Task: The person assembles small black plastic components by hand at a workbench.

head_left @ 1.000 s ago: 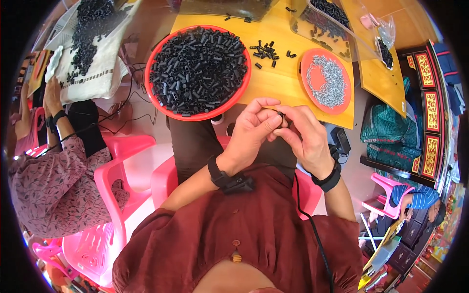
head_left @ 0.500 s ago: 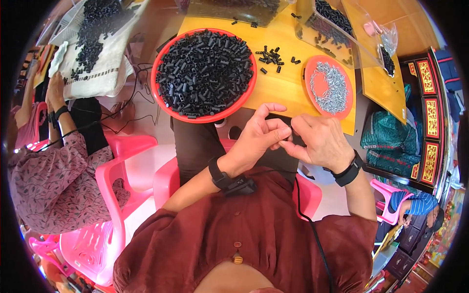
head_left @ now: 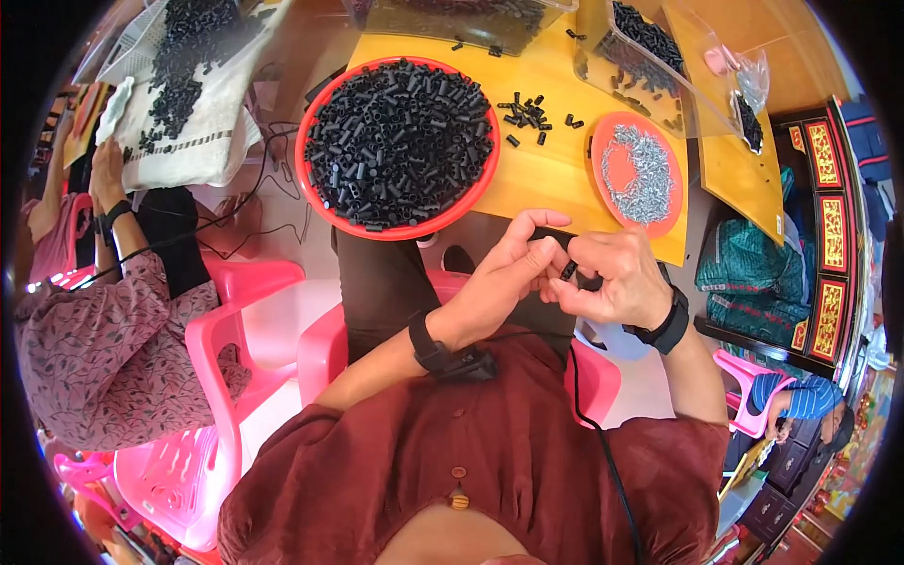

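Note:
Above my lap my two hands meet at the fingertips. Between them is a small black plastic tube (head_left: pixel 569 270). My left hand (head_left: pixel 513 268) pinches in from one side, its index finger stretched out above. My right hand (head_left: pixel 617 278) is curled with thumb and forefinger on the tube. Just beyond my hands lies a red plate (head_left: pixel 618 171) with a heap of small silver metal pins (head_left: pixel 650 177), perhaps screws. To the left a big red basin (head_left: pixel 303 169) is heaped with black tubes (head_left: pixel 400 141). Several loose black pieces (head_left: pixel 527 115) lie between basin and plate.
A yellow table (head_left: pixel 508 174) carries clear plastic bins (head_left: pixel 640 56) of black parts at its far side. Left, a person in a patterned top (head_left: pixel 113 348) sits by a towel (head_left: pixel 212 141) with black pieces. A pink chair (head_left: pixel 226 377) stands between us. A black cable (head_left: pixel 603 433) crosses my front.
My hands have turned and shifted slightly, so the black tube between them now shows. The left thumb has lifted, and the right fingers have curled in more.

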`<state>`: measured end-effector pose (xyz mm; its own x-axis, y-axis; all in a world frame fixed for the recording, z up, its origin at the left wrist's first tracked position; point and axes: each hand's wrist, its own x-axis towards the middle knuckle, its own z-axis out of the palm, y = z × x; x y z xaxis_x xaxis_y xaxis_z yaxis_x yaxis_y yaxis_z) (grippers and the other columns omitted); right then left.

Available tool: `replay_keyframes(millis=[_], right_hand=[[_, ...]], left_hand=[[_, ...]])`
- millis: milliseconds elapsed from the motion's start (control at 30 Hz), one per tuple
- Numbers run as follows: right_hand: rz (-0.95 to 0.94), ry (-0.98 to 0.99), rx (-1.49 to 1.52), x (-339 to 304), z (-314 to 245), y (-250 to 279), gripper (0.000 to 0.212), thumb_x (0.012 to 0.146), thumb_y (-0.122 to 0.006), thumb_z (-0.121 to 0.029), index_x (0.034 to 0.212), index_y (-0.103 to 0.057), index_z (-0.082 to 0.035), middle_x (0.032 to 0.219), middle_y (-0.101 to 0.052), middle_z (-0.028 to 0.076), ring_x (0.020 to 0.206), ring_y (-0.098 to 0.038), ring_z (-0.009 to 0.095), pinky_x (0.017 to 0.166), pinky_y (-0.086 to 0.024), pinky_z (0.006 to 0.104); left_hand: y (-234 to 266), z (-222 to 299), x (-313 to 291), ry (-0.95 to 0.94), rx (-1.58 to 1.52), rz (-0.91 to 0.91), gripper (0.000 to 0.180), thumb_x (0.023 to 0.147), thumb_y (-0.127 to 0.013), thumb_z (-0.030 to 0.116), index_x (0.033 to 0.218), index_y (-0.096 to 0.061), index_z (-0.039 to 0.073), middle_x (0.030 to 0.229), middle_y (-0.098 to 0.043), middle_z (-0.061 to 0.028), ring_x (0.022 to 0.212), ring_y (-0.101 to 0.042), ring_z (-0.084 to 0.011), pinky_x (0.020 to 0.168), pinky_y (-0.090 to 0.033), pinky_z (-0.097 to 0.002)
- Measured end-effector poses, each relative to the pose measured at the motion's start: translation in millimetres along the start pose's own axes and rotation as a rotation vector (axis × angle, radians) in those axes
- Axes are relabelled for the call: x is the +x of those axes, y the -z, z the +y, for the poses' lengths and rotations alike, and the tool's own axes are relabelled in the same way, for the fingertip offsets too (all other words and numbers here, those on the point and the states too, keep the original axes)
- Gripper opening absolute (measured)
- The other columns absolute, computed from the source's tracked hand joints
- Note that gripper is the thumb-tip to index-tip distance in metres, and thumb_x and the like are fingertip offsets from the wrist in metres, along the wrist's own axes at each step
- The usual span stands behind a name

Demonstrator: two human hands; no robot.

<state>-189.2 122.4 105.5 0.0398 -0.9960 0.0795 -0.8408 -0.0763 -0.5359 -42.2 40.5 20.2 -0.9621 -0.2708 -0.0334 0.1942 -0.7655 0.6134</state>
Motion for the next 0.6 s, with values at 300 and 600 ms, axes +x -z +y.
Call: replay_keyframes(millis=[300, 600], right_hand=[[0.058, -0.139, 0.058, -10, 11, -15, 0.031, 0.068, -0.071, -0.024, 0.055, -0.049, -0.006, 0.047, -0.046, 0.008, 0.040, -0.047, 0.024, 0.040, -0.035, 0.0338], [0.425, -0.354, 0.309, 30, 60, 62, 0.022, 0.086, -0.064, -0.022, 0.080, -0.064, -0.001, 0.064, -0.053, -0.002, 0.057, -0.048, 0.007, 0.055, -0.041, 0.0241]], left_hand=[[-3, -5, 1, 0.020, -0.026, 0.086, 0.036, 0.101, -0.036, 0.029, 0.132, -0.033, 0.010, 0.093, -0.053, -0.0020, 0.078, -0.051, -0.0087, 0.070, -0.041, -0.0237], [3, 3, 3, 0.060, 0.090, 0.130, 0.032, 0.102, -0.034, 0.031, 0.124, -0.040, 0.009, 0.089, -0.057, -0.0039, 0.071, -0.050, -0.0086, 0.067, -0.040, -0.0218]])
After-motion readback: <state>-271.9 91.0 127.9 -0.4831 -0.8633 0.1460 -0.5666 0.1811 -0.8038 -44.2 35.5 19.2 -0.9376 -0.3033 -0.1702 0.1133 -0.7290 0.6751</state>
